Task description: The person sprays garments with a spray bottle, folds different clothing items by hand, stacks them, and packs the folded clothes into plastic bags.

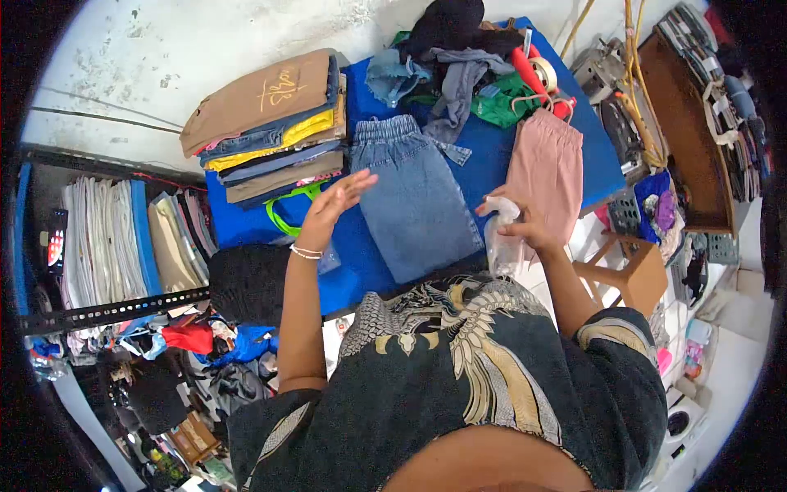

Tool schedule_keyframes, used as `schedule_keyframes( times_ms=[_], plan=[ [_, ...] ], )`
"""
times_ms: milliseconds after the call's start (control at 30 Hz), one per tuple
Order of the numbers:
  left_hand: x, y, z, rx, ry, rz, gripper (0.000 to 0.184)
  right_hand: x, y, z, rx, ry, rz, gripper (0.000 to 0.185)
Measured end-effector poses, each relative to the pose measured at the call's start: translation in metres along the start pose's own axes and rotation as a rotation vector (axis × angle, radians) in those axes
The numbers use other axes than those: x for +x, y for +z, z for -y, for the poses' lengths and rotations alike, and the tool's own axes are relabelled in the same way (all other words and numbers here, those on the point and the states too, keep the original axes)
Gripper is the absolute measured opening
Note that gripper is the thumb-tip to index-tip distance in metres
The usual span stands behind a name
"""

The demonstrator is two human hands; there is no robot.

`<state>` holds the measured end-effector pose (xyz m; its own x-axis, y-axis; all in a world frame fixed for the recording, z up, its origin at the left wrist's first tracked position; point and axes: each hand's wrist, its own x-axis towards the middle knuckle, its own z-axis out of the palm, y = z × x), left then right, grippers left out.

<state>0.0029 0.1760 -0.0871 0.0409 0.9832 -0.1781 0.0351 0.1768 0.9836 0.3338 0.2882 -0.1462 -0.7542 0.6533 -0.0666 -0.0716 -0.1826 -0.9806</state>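
Blue elastic-waist jeans (416, 205) lie folded lengthwise on the blue table cover (338, 287). Over their left edge hovers my left hand (338, 197), fingers stretched out and holding nothing. My right hand (529, 225) is closed around a whitish translucent bottle, apparently a spray bottle (502, 242), upright at the table's front edge, right of the jeans. Just behind that hand are folded pink trousers (548, 176) with an elastic waist. A bright green strap or handle (283, 215) lies left of my left hand, partly hidden by it.
A tall stack of folded clothes (275, 123) stands at the back left. Loose garments (459, 70), a tape roll (543, 75) and a red-handled tool (529, 72) crowd the back. A black shelf (115, 307) stands left, a brown stool (631, 275) right.
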Motion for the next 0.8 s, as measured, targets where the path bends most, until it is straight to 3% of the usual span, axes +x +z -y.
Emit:
schedule_keyframes(
  times_ms=[100,167,233,300,367,433,500,533,600,633,700,767,800],
  plan=[
    [0.010,0.008,-0.003,-0.058,0.023,-0.134,0.048,0.020,-0.023,-0.002,0.022,0.067,-0.085,0.056],
    [0.024,0.014,0.003,-0.013,0.016,-0.177,0.047,0.041,-0.032,0.008,0.031,-0.046,-0.150,0.049],
    [0.042,0.027,0.011,-0.029,0.056,-0.176,0.038,0.060,-0.040,0.024,-0.265,-0.253,-0.426,0.036],
    [0.057,0.042,0.010,0.025,0.083,-0.152,0.030,0.075,-0.057,0.019,-0.199,-0.185,-0.416,0.039],
    [0.066,0.052,0.010,0.026,0.055,-0.115,0.030,0.085,-0.072,0.012,-0.602,-0.214,-0.399,0.045],
    [0.073,0.053,0.013,0.032,0.036,-0.049,0.031,0.091,-0.090,0.019,-0.491,-0.222,-0.283,0.056],
    [0.072,0.049,0.016,0.047,0.009,-0.046,0.031,0.097,-0.100,0.062,-0.623,-0.372,0.059,0.071],
    [0.073,0.046,0.017,0.056,-0.026,-0.043,0.031,0.108,-0.117,0.075,-0.638,-0.266,0.177,0.087],
    [0.073,0.041,0.028,-0.003,-0.035,-0.087,0.031,0.143,-0.130,0.100,-0.262,-0.233,0.196,0.089],
    [0.074,0.039,0.035,-0.065,-0.049,-0.129,0.031,0.166,-0.135,0.106,-0.330,-0.240,0.029,0.071],
    [0.079,0.039,0.040,-0.065,-0.094,-0.173,0.031,0.235,-0.151,0.101,-0.498,-0.164,-0.083,0.047],
    [0.087,0.041,0.034,-0.057,-0.122,-0.164,0.030,0.309,-0.181,0.068,-0.882,-0.295,-0.038,0.036],
    [0.090,0.042,0.031,-0.057,-0.123,-0.170,0.030,0.339,-0.190,0.055,-1.121,-0.243,-0.025,0.036]
  ],
)
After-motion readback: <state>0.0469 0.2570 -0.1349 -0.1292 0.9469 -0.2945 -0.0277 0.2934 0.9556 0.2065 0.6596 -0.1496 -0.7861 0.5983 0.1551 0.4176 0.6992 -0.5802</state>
